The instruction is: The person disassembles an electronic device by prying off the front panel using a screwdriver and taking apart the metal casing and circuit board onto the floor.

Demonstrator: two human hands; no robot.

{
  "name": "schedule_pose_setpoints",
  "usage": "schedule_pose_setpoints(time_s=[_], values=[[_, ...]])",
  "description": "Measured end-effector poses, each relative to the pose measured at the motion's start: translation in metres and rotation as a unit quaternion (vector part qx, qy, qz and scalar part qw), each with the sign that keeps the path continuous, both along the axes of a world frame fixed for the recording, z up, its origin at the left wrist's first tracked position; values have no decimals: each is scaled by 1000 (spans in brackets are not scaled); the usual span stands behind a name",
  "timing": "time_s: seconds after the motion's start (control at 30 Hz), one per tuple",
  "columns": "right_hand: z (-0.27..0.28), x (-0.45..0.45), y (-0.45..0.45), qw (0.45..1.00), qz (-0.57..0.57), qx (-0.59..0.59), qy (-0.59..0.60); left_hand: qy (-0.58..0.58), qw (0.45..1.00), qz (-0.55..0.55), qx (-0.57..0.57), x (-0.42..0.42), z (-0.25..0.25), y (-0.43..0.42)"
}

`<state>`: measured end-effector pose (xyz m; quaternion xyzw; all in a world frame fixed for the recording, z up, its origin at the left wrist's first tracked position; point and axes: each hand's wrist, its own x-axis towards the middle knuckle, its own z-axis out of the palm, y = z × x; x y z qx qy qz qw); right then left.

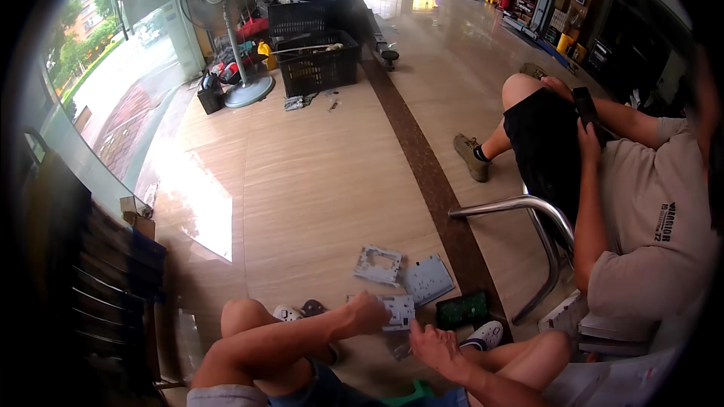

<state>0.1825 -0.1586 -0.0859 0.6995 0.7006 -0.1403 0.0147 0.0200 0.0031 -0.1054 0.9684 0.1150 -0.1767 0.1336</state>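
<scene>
My left hand [367, 313] is closed on the left end of a flat metal plate [398, 312] with cutouts. By the plate's lower right corner is my right hand [435, 348], its fingers bent together; what they hold, if anything, is too small to make out. On the floor beyond lie a square metal frame [379, 265] with a large opening and a grey metal panel [428, 279]. A green circuit board [462, 309] in a dark frame lies to the right, near my shoe.
At the right a seated person [641, 203] holds a dark phone, beside a curved chrome chair arm [539, 202]. Black crates [318, 68] and a standing fan [249, 92] are farther back. A green stool edge [419, 392] shows beneath me.
</scene>
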Motion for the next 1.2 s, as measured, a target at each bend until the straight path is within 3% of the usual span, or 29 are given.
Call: schedule_pose_setpoints(time_s=[0.13,0.53,0.83,1.03,1.2], values=[[-4,2,0,998,17,49,18,-3,1000,-2,0,-4,-10,1],[-5,2,0,1000,-7,-25,15,-15,1000,9,0,-4,-7,-1],[-8,6,-2,996,16,81,37,3,1000,25,1,-3,5,-5],[3,-1,1,998,-55,-27,-16,11,1000,20,0,-3,10,-4],[-1,3,0,1000,-12,17,12,-11,1000,18,5,-4,5,-4]])
